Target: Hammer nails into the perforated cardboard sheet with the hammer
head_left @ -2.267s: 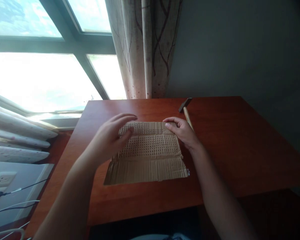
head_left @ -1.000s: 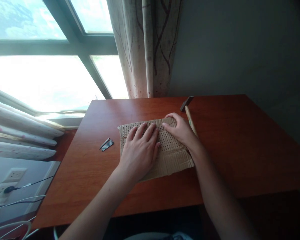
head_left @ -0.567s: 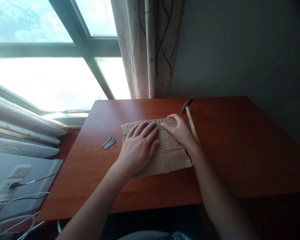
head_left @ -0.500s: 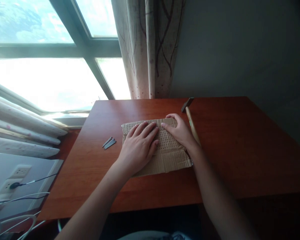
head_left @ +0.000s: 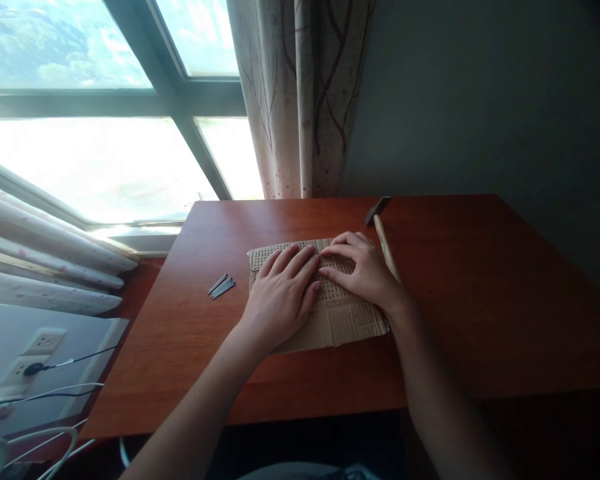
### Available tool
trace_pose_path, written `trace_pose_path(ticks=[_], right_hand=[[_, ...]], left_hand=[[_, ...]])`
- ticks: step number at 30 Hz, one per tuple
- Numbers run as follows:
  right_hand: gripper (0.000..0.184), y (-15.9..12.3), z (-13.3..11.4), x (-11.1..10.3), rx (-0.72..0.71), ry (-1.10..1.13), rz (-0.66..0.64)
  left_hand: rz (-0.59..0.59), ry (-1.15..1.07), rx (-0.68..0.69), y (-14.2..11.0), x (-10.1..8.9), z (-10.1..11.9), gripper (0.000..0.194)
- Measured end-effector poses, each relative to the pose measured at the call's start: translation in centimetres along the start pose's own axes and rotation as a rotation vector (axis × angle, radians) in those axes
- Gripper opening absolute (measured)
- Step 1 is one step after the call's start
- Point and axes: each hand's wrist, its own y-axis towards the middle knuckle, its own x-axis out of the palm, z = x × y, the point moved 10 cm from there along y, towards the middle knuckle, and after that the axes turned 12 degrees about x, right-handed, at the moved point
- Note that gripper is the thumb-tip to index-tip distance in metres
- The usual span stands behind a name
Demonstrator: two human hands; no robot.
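Observation:
A brown cardboard sheet point(head_left: 343, 323) with rows of small holes lies flat on the reddish wooden table point(head_left: 480, 300). My left hand point(head_left: 283, 297) rests palm down on its left half, fingers stretched out. My right hand point(head_left: 363, 267) lies flat on its upper right part, fingers pointing left and nearly meeting the left fingertips. Neither hand holds anything. A hammer point(head_left: 383, 230) with a wooden handle and dark head lies just right of my right hand. Several nails point(head_left: 221, 286) lie loose on the table to the left of the cardboard.
A window and a patterned curtain point(head_left: 300, 100) stand behind the table's far edge. A grey wall runs along the right. Left of the table are rolled fabric, a wall socket point(head_left: 40, 340) and white cables point(head_left: 35, 400).
My left hand came down flat onto the cardboard, uncovering the nails beside it. My right hand has shifted from the sheet's top right corner to lie flat on the holed area.

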Motion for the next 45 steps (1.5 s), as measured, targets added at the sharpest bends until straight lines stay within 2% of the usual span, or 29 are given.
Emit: trace_pose_path(ticks=[6, 9, 12, 14, 17, 20, 23, 26, 33, 39, 45], right_hand=[[0.027, 0.0, 0.0, 0.1, 0.008, -0.051, -0.015], [0.027, -0.1, -0.1, 0.0, 0.000, -0.053, -0.013], [0.026, -0.1, 0.0, 0.0, 0.002, -0.050, -0.016], [0.025, -0.2, 0.0, 0.0, -0.003, -0.046, -0.011], [0.026, -0.2, 0.0, 0.0, -0.012, -0.043, -0.002], [0.025, -0.2, -0.1, 0.0, -0.011, -0.040, -0.002], [0.024, -0.1, -0.1, -0.1, -0.004, -0.038, -0.004], [0.024, -0.1, -0.1, -0.1, 0.003, -0.036, -0.008], [0.023, -0.1, 0.0, -0.1, 0.010, -0.027, -0.009], [0.024, -0.1, 0.1, 0.0, 0.004, -0.030, -0.015], [0.023, -0.1, 0.1, 0.0, 0.007, -0.032, -0.018]], left_hand=[[0.020, -0.052, 0.023, 0.2, -1.2, 0.0, 0.044], [0.097, -0.101, -0.042, -1.0, -3.1, -2.0, 0.039], [0.227, -0.109, -0.223, -4.0, -5.2, -5.9, 0.036], [0.242, -0.029, -0.373, -6.9, -5.6, -8.8, 0.036], [0.151, 0.172, -0.540, -10.9, -5.2, -12.0, 0.038], [0.036, 0.247, -0.601, -13.4, -3.8, -13.6, 0.039], [-0.038, 0.225, -0.601, -14.1, -2.7, -13.7, 0.034], [-0.089, 0.211, -0.583, -13.8, -2.0, -13.1, 0.031], [-0.146, 0.261, -0.566, -13.2, -0.8, -12.4, 0.030], [-0.079, 0.305, -0.562, -12.8, -1.3, -12.3, 0.033], [-0.058, 0.285, -0.557, -12.7, -0.8, -12.7, 0.033]])
